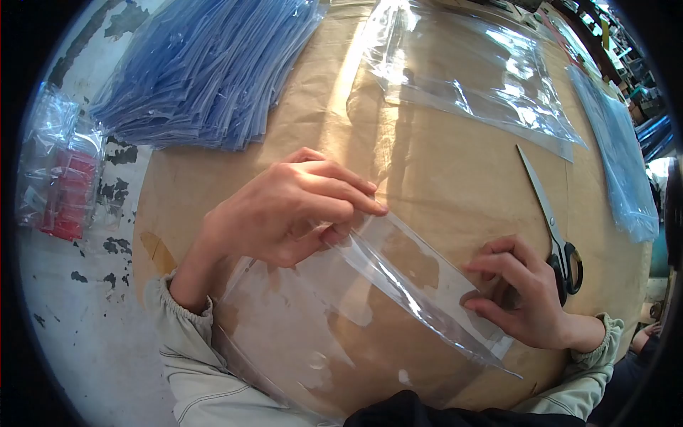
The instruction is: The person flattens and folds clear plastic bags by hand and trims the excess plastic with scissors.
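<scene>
A clear plastic bag (pixel 420 313) lies slanted across the brown paper in front of me, with a shiny fold running from upper left to lower right. My left hand (pixel 284 206) pinches its upper corner between thumb and fingers. At the bag's right edge is my right hand (pixel 523 292), fingers curled and thumb apart from them. No object shows in that gap. Just beyond the right hand lie scissors (pixel 551 220) with black handles, their blades pointing away from me.
A thick pile of bluish plastic bags (pixel 206 71) stands at the upper left. Larger clear plastic sheets (pixel 469 71) lie at the back. A bluish plastic stack (pixel 615 156) sits along the right edge. Clear and red packets (pixel 67 178) rest on the worn white surface at left.
</scene>
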Motion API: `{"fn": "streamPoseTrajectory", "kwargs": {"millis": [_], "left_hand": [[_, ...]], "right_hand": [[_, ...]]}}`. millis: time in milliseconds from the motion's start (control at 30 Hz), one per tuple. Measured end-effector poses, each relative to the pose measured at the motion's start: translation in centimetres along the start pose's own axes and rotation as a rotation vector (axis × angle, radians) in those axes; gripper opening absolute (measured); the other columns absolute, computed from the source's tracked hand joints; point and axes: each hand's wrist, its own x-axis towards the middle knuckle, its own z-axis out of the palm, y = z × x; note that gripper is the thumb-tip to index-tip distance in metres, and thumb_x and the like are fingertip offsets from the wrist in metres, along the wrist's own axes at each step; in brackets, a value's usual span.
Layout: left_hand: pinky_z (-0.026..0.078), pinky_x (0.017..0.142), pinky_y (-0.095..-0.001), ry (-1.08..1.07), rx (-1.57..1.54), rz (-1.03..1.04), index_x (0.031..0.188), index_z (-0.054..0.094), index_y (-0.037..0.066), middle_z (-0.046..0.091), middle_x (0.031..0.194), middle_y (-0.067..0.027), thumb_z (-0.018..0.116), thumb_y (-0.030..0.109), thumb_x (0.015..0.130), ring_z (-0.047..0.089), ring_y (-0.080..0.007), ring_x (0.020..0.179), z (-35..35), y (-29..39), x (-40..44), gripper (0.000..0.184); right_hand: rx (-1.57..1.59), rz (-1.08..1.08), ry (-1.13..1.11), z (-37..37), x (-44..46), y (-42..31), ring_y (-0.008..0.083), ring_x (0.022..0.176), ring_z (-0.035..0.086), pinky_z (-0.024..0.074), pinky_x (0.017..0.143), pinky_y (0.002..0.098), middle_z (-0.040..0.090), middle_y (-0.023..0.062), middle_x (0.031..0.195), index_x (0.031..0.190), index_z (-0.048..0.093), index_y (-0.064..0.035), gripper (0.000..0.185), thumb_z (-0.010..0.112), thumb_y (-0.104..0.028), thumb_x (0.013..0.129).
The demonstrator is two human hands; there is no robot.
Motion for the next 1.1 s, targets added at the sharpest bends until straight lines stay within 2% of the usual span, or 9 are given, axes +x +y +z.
{"fn": "streamPoseTrajectory", "kwargs": {"millis": [233,433,533,633,667,833,933,1033,1100], "left_hand": [[0.044,0.09,-0.039,0.013,0.003,-0.019,0.072,0.057,0.01,0.065,0.117,-0.0061,0.063,0.007,0.069,0.059,-0.0255,0.111,0.0,0.2,-0.1,0.008],[0.05,0.078,-0.0357,0.269,0.382,-0.334,0.1,0.056,0.01,0.062,0.094,-0.0086,0.081,0.041,0.064,0.061,-0.0253,0.094,0.7,0.7,0.5,0.054],[0.049,0.07,-0.0331,0.355,0.4,-0.281,0.091,0.059,0.007,0.056,0.076,-0.005,0.081,0.041,0.065,0.058,-0.0205,0.079,1.2,0.4,0.6,0.048],[0.047,0.065,-0.0326,0.185,0.308,-0.374,0.078,0.06,0.004,0.055,0.071,-0.0048,0.079,0.038,0.069,0.056,-0.0184,0.073,0.6,0.9,0.7,0.04],[0.045,0.066,-0.0322,0.181,0.204,-0.351,0.071,0.059,0.001,0.055,0.064,-0.004,0.072,0.039,0.078,0.057,-0.0184,0.069,0.2,1.5,0.9,0.041],[0.044,0.054,-0.0263,0.36,0.081,-0.285,0.075,0.059,0.0,0.055,0.068,-0.0046,0.069,0.024,0.083,0.055,-0.0121,0.058,-0.3,1.8,0.6,0.028],[0.045,0.05,-0.026,0.547,0.05,-0.359,0.076,0.06,-0.001,0.058,0.071,-0.0056,0.068,0.021,0.085,0.058,-0.0119,0.055,-0.9,1.9,0.6,0.025],[0.044,0.047,-0.0259,0.718,0.05,-0.414,0.078,0.06,-0.001,0.06,0.071,-0.0058,0.068,0.021,0.085,0.059,-0.0118,0.053,-0.9,1.7,0.6,0.025],[0.044,0.047,-0.0271,0.812,0.061,-0.487,0.077,0.06,0.0,0.06,0.072,-0.0069,0.07,0.021,0.083,0.058,-0.0125,0.052,-1.1,2.1,1.1,0.024]], "right_hand": [[0.089,0.081,-0.028,0.1,-0.2,0.1,0.0137,0.065,0.054,0.0453,0.055,0.0249,0.056,0.0046,0.086,0.117,0.058,-0.0052,0.043,0.072,-0.004,0.077],[0.134,0.048,-0.163,-0.9,0.2,0.4,0.0169,0.075,0.055,0.0454,0.066,0.0291,0.054,0.0072,0.082,0.113,0.059,-0.0027,0.029,0.062,-0.018,0.089],[0.245,0.031,-0.187,-0.8,0.1,0.7,0.0208,0.08,0.056,0.0457,0.072,0.0316,0.053,0.0102,0.089,0.11,0.059,-0.0007,0.032,0.06,-0.026,0.09],[0.162,0.011,-0.166,-0.3,-0.5,-0.5,0.0238,0.084,0.055,0.0461,0.076,0.033,0.05,0.0122,0.1,0.113,0.054,0.0004,0.043,0.067,-0.029,0.085],[0.088,-0.047,-0.104,0.3,-0.6,-0.7,0.023,0.085,0.055,0.0462,0.076,0.0327,0.049,0.012,0.1,0.115,0.053,0.0,0.045,0.068,-0.029,0.084],[0.17,-0.025,-0.003,0.7,-0.8,-0.2,0.0189,0.089,0.058,0.0506,0.071,0.029,0.057,0.0114,0.101,0.118,0.048,0.0,0.052,0.073,-0.025,0.08],[0.379,0.204,-0.334,-4.0,0.3,0.1,0.0198,0.087,0.065,0.054,0.067,0.0286,0.065,0.0119,0.097,0.116,0.05,0.0013,0.045,0.071,-0.019,0.082],[0.523,0.22,-0.291,-7.7,0.4,0.4,0.0197,0.081,0.068,0.0556,0.062,0.029,0.068,0.0118,0.09,0.108,0.055,0.0011,0.032,0.069,-0.014,0.084],[0.445,0.18,-0.023,-9.2,0.8,1.3,0.0178,0.077,0.068,0.0557,0.059,0.0296,0.068,0.0112,0.088,0.099,0.059,-0.0006,0.018,0.066,-0.009,0.084]]}}
